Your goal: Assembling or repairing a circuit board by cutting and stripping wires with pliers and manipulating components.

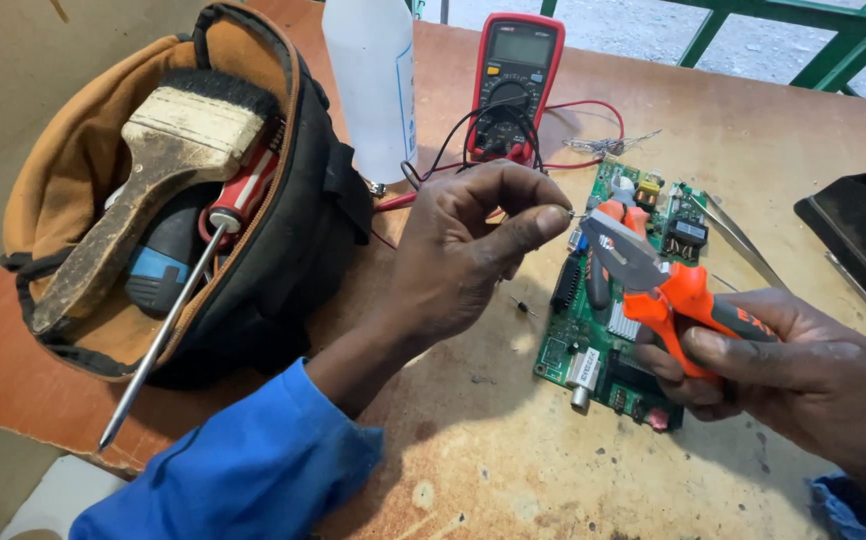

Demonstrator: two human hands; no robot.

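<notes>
Left hand [473, 240] pinches a tiny wire part [565, 212] at frame centre, holding it steady for cutting; right hand [803, 370] grips orange cutters [668, 285], blades at the part, above the green circuit board [608, 320] on the desk [473, 460].

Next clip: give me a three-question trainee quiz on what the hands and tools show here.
1. True or false: the right hand holds orange-handled cutters.
2. What does the left hand pinch at its fingertips? A) a paintbrush B) a small thin part C) the white bottle
3. Fill in: the green circuit board lies on the table, and behind it stands a red ____.

Key: 1 true; 2 B, a small thin part; 3 multimeter.
</notes>
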